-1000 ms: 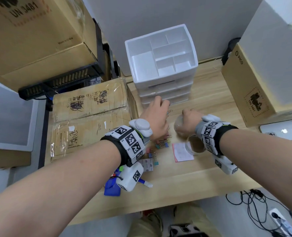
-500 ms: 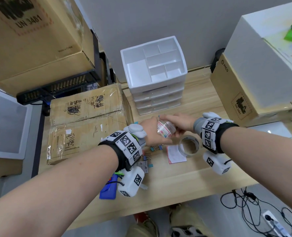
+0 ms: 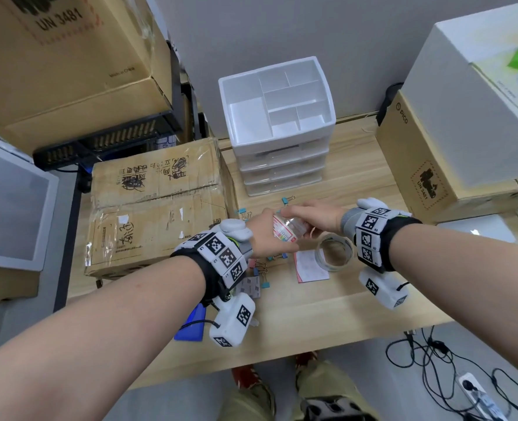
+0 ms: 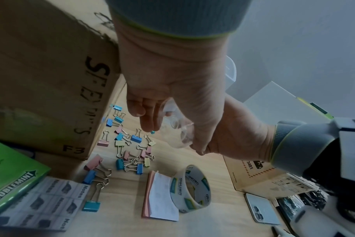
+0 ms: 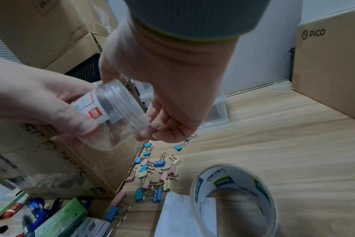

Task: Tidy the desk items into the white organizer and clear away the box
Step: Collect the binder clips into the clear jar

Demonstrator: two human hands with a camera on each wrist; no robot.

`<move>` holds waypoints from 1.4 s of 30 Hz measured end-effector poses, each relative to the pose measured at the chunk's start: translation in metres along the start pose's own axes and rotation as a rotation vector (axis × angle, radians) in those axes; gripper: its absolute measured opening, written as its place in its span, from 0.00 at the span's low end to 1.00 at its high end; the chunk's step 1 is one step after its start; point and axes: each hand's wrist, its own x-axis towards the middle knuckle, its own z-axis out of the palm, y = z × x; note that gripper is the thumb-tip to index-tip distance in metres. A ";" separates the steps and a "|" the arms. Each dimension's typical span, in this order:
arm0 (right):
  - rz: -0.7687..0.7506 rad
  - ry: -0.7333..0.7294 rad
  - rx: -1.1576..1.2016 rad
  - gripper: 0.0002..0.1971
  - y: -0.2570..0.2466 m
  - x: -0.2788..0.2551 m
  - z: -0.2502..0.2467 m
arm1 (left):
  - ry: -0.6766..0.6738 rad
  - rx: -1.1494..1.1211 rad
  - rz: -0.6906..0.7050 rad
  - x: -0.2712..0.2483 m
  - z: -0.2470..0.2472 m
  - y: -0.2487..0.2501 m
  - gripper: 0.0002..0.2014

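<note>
Head view: we hold a small clear plastic jar with a white printed label (image 3: pixel 288 230) in the air above the pale wooden desk (image 3: pixel 357 189), in front of the white plastic drawer organizer (image 3: pixel 277 123). Our left hand (image 3: pixel 268 235) wraps curled fingers round the jar's body; our right hand (image 3: pixel 307 215) reaches across and pinches the clear screw lid (image 5: pixel 128 105) with thumb and fingertips. The jar lies tilted, its long axis running from the left hand to the right, lid end towards the right hand. Coloured binder clips (image 5: pixel 154 174) lie scattered on the desk below, beside a roll of clear tape (image 5: pixel 233 197).
</note>
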 end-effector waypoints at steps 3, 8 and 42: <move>-0.006 -0.030 0.052 0.32 0.001 0.001 0.003 | -0.016 -0.036 -0.003 -0.005 0.000 -0.001 0.29; -0.019 -0.069 0.126 0.24 0.001 -0.006 0.005 | -0.021 -0.042 -0.065 -0.008 0.010 -0.002 0.36; 0.090 -0.194 0.351 0.29 0.058 -0.024 0.026 | 0.099 -0.642 -0.101 -0.016 0.067 -0.023 0.39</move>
